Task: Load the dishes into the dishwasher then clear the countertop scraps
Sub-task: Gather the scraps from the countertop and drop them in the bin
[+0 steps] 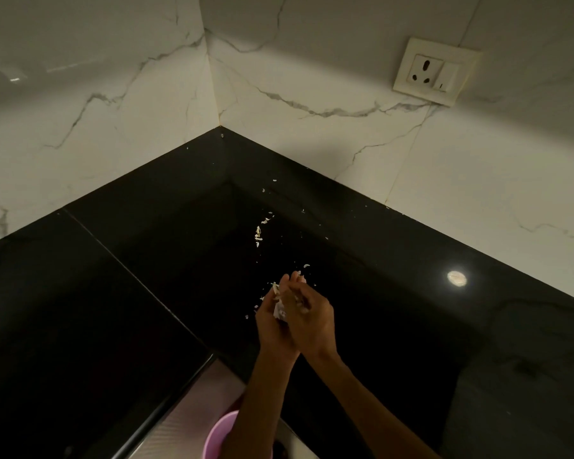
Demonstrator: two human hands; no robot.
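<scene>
Pale vegetable scraps lie scattered on the black countertop in the corner of the kitchen. My left hand and my right hand are pressed together above the counter, cupping a clump of scraps between them. Small bits lie on the counter around my fingertips. A thin trail of scraps runs from my hands toward the back corner.
White marble-look walls meet behind the counter, with a socket and switch plate on the right wall. A pink plastic bucket stands on the floor below the counter's front edge, under my arms. A ceiling light reflects off the counter.
</scene>
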